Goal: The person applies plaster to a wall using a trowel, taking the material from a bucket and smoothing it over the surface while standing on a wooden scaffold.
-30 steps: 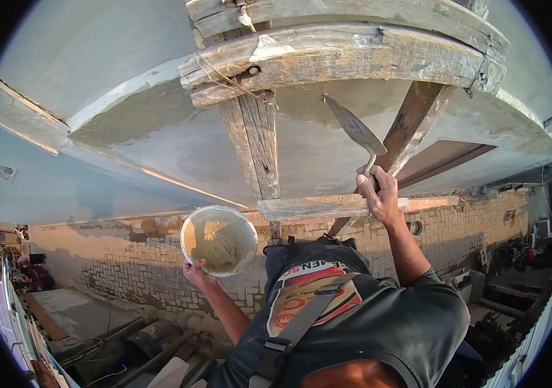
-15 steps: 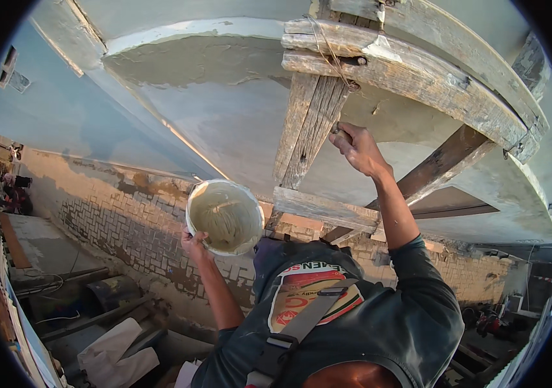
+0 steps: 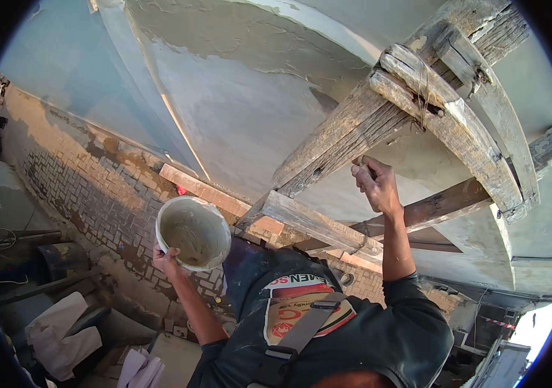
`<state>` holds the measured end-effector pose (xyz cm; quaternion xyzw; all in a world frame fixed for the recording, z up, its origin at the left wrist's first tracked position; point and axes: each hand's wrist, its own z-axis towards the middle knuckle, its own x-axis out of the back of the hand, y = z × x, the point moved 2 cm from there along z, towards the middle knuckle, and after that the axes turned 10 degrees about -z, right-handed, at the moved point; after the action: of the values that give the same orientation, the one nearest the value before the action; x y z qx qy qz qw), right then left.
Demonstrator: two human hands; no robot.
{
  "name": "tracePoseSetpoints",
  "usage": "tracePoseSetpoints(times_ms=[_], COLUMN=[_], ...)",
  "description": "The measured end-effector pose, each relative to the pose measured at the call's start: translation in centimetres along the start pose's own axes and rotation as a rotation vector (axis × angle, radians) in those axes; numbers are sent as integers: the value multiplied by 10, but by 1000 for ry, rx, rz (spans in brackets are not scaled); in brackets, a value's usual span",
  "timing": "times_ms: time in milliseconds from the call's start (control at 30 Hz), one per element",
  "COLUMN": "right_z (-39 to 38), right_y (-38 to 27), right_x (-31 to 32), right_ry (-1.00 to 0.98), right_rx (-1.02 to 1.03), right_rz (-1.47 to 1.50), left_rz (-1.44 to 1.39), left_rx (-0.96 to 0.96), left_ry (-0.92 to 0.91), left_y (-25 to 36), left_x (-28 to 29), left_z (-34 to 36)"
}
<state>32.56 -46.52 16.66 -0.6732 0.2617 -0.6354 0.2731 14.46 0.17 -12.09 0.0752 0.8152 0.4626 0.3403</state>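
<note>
A whitish bucket [image 3: 193, 234] with wet grey-green plaster [image 3: 188, 239] inside hangs low on the left. My left hand [image 3: 167, 260] grips it at the near left rim, thumb over the edge. Close by the wooden beams [image 3: 347, 132], my right hand [image 3: 379, 185] is raised and closed around a short dark tool handle [image 3: 368, 169]. Whatever blade this handle carries is hidden. Behind that hand lies a smooth grey plastered surface [image 3: 237, 116], with a rougher, darker coat [image 3: 237, 39] towards the top.
A curved timber frame [image 3: 457, 123], tied with wire, spans the upper right. A wooden crosspiece [image 3: 318, 223] runs in front of my body. Below is brick paving [image 3: 88, 194]; pale cloth [image 3: 62, 336] and a dark drum [image 3: 62, 262] lie at lower left.
The whole view has tilted, so beams and wall appear turned. In the picture the bucket sits further left and lower, and my right hand lower and further right. Both grips persist.
</note>
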Motion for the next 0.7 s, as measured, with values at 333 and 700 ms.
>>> tracePoseSetpoints(times_ms=[333,700], right_z=[2,17], right_y=[-16,23], right_x=[36,-11], right_ry=[255,-122], right_rx=[137,-185], right_rz=[341,56], left_rz=[-22,2], left_rx=[76,77], left_ry=[66,34], left_y=[-7,-30], left_x=[-7,-11], left_z=[-24,-7])
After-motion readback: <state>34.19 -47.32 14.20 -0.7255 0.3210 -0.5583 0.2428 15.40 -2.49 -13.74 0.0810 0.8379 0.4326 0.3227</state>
